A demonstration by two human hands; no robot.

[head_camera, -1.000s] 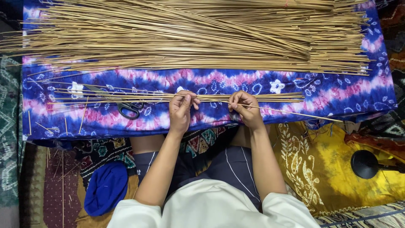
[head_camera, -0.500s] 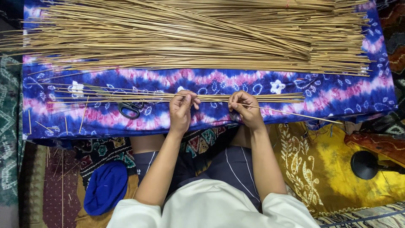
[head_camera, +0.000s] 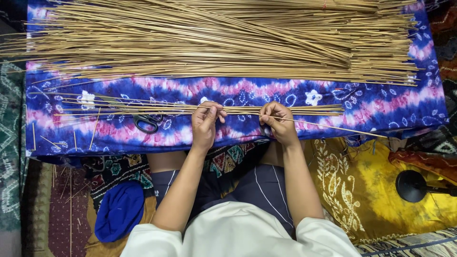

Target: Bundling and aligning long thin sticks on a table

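Both hands are sorting thin sticks on a blue tie-dyed cloth [head_camera: 381, 102], and the step in hand looks like picking one stick out of the small bundle. The left hand [head_camera: 204, 124] has its fingers [head_camera: 213, 114] curled narrow and pressed onto the small bundle [head_camera: 119, 108], pinning it flat. The right hand [head_camera: 280, 123] pinches a single stick [head_camera: 342, 127] between its fingers [head_camera: 267, 119]; that stick runs out to the right of those fingers, slanting a little away from the bundle. The next move likely calls for a light, steady pinch so the thin stick slides free without dragging its neighbours.

Black scissors [head_camera: 147, 122] lie just left of the left fingers, partly under the bundle. The big pile [head_camera: 214, 38] of sticks lies well beyond both hands.
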